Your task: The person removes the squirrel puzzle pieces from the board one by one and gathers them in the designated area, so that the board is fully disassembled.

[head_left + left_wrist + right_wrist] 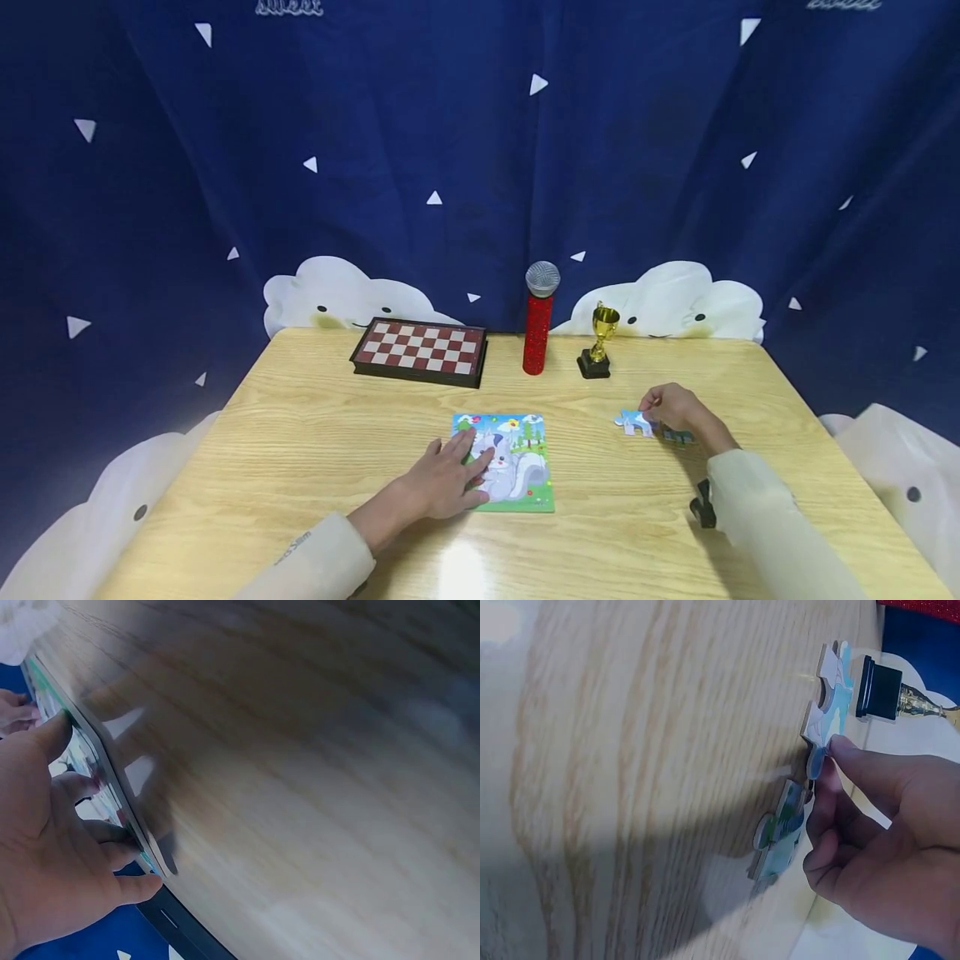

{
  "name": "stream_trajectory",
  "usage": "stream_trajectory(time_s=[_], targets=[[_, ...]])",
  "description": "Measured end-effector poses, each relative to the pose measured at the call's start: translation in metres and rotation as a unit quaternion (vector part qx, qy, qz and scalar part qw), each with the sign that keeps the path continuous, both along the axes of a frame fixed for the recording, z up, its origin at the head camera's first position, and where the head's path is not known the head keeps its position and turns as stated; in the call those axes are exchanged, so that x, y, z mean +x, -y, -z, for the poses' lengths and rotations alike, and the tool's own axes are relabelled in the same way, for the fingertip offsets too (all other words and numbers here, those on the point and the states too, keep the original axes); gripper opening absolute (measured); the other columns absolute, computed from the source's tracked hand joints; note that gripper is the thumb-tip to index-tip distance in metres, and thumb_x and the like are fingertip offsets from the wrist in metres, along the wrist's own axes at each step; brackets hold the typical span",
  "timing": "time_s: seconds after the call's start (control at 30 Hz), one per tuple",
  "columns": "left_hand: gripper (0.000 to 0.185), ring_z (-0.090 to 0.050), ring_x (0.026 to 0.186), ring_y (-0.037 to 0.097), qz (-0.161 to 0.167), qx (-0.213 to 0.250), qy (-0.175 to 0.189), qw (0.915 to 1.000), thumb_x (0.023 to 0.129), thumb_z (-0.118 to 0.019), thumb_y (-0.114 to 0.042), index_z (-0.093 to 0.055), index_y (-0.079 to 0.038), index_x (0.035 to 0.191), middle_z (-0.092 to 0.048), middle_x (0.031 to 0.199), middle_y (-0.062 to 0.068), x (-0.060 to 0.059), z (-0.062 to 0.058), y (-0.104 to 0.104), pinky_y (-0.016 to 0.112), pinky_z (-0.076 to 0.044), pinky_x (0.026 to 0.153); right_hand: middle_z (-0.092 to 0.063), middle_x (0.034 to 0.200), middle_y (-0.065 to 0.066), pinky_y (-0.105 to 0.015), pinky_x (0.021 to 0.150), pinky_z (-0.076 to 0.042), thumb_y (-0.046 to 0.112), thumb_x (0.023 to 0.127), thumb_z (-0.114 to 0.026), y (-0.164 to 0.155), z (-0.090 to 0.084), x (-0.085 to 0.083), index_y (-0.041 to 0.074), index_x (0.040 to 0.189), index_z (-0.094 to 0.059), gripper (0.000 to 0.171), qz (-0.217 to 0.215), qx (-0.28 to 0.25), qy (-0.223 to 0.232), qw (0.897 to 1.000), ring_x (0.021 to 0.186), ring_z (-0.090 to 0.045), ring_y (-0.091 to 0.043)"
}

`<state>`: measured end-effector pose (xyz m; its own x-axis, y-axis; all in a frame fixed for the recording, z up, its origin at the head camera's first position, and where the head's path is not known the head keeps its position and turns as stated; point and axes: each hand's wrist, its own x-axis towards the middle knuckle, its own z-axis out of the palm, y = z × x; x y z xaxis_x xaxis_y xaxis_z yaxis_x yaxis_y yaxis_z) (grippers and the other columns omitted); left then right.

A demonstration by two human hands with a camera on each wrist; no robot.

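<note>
A square picture puzzle [528, 479] with a grey-white cartoon squirrel lies on the table. My left hand [442, 479] rests on its left part with fingers spread; in the left wrist view the fingertips touch the puzzle [97, 754] near its edge. Off to the right, my right hand [677, 408] pinches a blue and white jigsaw piece [635, 423] between thumb and fingers. That jigsaw piece [830, 709] is seen nearly edge-on in the right wrist view. Beside it, under the hand, a green and blue jigsaw piece [781, 838] is on the wood.
Along the back of the wooden table [300, 467] stand a checkered board box [420, 350], a red microphone [537, 325] and a small gold trophy [600, 337] on a black base. A dark blue curtain [465, 125] with white triangles hangs behind.
</note>
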<state>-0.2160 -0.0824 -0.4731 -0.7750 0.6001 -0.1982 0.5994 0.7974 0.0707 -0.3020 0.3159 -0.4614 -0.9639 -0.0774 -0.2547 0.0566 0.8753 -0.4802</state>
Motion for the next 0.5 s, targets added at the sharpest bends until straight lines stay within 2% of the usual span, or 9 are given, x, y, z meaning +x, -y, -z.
stream_trajectory(time_s=[0.3,0.5], targets=[[0.066,-0.021,0.146,0.031,0.0,0.02,0.0,0.9998,0.095,-0.04,-0.057,-0.028,-0.022,0.15,-0.018,0.158,0.018,0.0,0.002,0.001,0.057,-0.028,0.112,-0.065,0.078,-0.009,-0.025,0.052,-0.04,0.006,0.092,-0.058,0.005,-0.004,-0.002,-0.001,0.093,-0.064,0.01,-0.003,-0.026,-0.011,1.0,0.059,-0.049,-0.012],[0.066,-0.021,0.146,0.031,0.0,0.028,-0.003,0.9996,0.095,-0.041,-0.056,-0.03,-0.021,0.15,-0.019,0.158,0.018,0.001,0.001,0.002,0.057,-0.028,0.111,-0.066,0.085,-0.009,-0.027,0.059,-0.041,0.01,0.093,-0.058,0.037,-0.008,-0.001,0.002,0.093,-0.065,0.011,-0.032,-0.039,-0.035,0.998,0.069,-0.054,-0.015]])
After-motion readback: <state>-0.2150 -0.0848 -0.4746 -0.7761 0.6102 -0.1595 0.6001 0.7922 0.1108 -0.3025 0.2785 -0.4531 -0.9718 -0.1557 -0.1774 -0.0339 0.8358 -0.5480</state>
